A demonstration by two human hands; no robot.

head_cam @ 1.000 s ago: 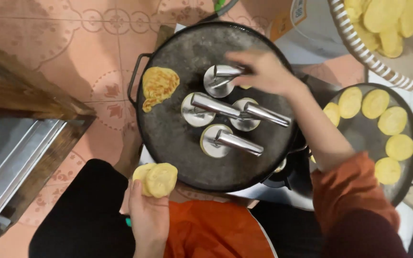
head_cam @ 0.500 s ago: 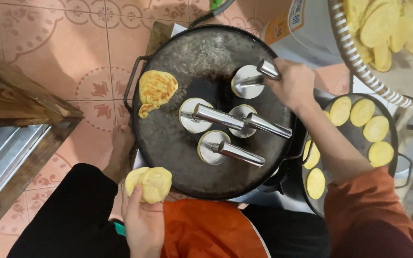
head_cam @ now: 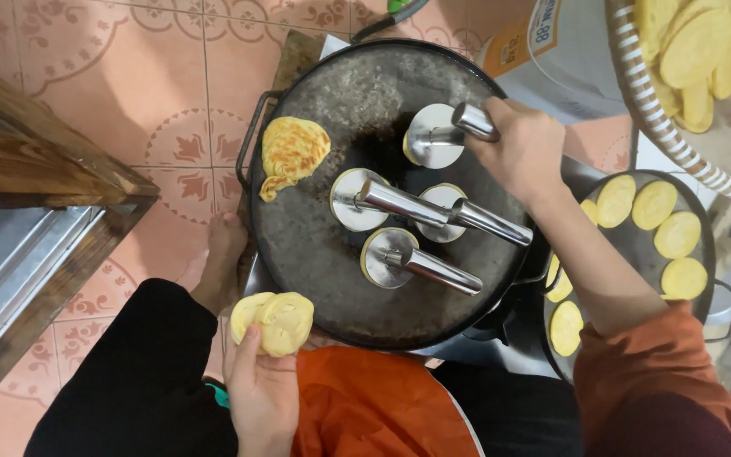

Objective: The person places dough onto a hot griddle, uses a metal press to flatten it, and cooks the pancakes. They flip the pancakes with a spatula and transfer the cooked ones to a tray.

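- Under the right hand [head_cam: 522, 148], whose fingers are closing tight round its handle, a round steel press [head_cam: 433, 135] is sitting on the black griddle [head_cam: 315, 254]; it is looking heavy, stiff, possibly hot.
- Between the left hand's [head_cam: 260, 393] pinching fingers, soft dough discs [head_cam: 274, 320] are resting; likely limp, best held at the edges.

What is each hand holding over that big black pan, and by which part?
The right hand grips a round steel press by its handle. The left hand holds two yellow dough discs by their lower edges, at the fingers.
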